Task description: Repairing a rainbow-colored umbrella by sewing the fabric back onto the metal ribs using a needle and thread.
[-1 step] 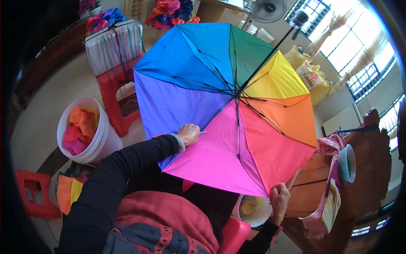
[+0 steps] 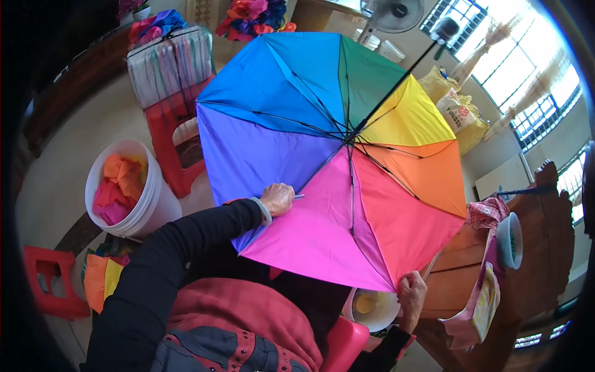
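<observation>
A rainbow umbrella (image 2: 316, 204) is spread in front of me with its inside facing up. Its black shaft (image 2: 396, 90) slants up to the far right, ending in a dark handle (image 2: 445, 29). My left hand (image 2: 277, 199) is closed on a rib at the seam between the purple and pink panels; a short thin metal piece (image 2: 299, 196) pokes out past the fingers. At the near right corner, where pink and red meet, my right hand (image 2: 411, 291) pinches the canopy's edge. The rib tip there is hidden by my fingers.
On the left, a white bucket (image 2: 167, 195) holds folded colored cloth, near red stools (image 2: 68, 297). A wrapped bundle (image 2: 164, 68) sits on another red stool. To the right stands a wooden table (image 2: 539, 248) with a bowl (image 2: 512, 242). A fan (image 2: 396, 12) is at the back.
The whole view has shifted very slightly. Both hands keep the same holds on the umbrella.
</observation>
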Demonstrator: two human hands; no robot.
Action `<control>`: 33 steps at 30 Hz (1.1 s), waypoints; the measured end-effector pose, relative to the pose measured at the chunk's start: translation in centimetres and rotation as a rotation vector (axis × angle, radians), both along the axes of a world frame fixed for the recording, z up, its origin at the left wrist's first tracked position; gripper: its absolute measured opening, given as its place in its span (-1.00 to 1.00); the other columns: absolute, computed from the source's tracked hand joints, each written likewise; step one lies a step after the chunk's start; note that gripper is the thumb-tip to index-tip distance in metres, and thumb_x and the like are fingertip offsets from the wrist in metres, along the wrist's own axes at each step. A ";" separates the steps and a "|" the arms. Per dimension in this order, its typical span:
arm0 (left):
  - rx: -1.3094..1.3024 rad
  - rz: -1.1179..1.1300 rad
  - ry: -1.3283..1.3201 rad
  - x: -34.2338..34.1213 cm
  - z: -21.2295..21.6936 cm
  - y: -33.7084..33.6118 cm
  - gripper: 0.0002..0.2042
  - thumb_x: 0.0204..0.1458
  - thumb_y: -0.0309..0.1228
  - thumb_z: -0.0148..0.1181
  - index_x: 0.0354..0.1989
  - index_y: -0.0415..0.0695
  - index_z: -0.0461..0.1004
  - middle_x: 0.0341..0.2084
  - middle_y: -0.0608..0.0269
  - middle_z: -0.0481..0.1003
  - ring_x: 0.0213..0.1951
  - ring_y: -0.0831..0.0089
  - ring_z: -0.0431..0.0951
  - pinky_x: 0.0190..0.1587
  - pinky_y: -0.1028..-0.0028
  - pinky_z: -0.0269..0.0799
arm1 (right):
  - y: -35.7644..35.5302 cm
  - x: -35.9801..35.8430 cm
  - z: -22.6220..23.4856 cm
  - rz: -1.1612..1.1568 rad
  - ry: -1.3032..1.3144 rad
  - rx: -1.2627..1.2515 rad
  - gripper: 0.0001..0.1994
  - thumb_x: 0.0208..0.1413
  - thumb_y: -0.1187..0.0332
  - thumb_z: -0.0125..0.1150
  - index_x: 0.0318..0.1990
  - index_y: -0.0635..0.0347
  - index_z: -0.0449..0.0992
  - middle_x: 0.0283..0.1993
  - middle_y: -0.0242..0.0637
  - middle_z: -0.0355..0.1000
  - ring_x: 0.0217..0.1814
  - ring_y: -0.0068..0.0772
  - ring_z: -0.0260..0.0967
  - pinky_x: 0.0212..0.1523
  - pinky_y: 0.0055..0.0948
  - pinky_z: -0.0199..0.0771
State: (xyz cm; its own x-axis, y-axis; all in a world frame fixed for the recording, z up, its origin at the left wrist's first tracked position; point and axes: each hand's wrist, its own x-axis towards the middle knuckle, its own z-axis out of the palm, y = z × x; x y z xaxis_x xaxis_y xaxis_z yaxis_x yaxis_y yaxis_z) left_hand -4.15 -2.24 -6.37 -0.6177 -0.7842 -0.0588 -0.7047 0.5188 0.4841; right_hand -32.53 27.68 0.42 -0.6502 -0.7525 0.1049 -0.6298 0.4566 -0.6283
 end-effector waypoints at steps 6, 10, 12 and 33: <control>0.010 0.106 0.120 0.3 -2.9 2.9 -0.81 -0.25 -0.39 0.07 -0.54 -0.28 0.47 -0.54 -0.13 0.46 -0.40 -0.04 0.49 -0.32 0.13 0.40 | 1.4 1.2 1.8 0.006 0.509 0.178 -0.88 0.00 0.43 -0.09 -0.41 0.26 0.38 -0.55 -0.04 0.38 -0.56 -0.05 0.34 -0.54 -0.21 0.30; 0.032 0.114 0.173 -0.5 -4.3 3.3 -0.83 -0.25 -0.42 0.05 -0.57 -0.31 0.44 -0.60 -0.14 0.45 -0.47 -0.01 0.50 -0.37 0.16 0.42 | -1.6 1.8 5.1 -0.092 0.937 -0.210 -0.82 0.02 0.43 -0.15 -0.33 0.22 0.43 -0.31 0.01 0.40 -0.41 0.01 0.37 -0.45 -0.16 0.30; 0.052 0.120 0.181 0.0 -4.8 3.1 -0.84 -0.24 -0.44 0.04 -0.59 -0.32 0.43 -0.63 -0.12 0.46 -0.53 0.04 0.51 -0.43 0.20 0.43 | -5.4 4.9 7.8 -0.141 0.303 -0.122 -0.83 0.03 0.45 -0.12 -0.30 0.23 0.42 -0.31 0.00 0.40 -0.36 -0.09 0.38 -0.37 -0.27 0.35; 0.717 0.333 0.449 0.4 -3.2 3.2 -0.76 0.01 -0.39 -0.06 -0.62 -0.26 0.36 -0.73 0.23 0.38 -0.73 0.54 0.36 -0.72 0.58 0.25 | -21.4 16.3 -9.7 0.332 0.267 0.103 -0.90 -0.09 0.43 -0.04 -0.44 0.20 0.42 -0.42 -0.02 0.40 -0.32 -0.02 0.42 -0.36 -0.10 0.41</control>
State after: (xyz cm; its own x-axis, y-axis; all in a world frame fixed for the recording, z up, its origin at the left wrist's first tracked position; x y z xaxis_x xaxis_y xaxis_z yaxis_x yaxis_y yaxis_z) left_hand -3.71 0.93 -9.60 -0.4480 -0.7942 -0.4105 -0.4316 -0.2099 0.8773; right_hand -16.20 6.26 -9.25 -0.3318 -0.9313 0.1503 -0.8871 0.2538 -0.3855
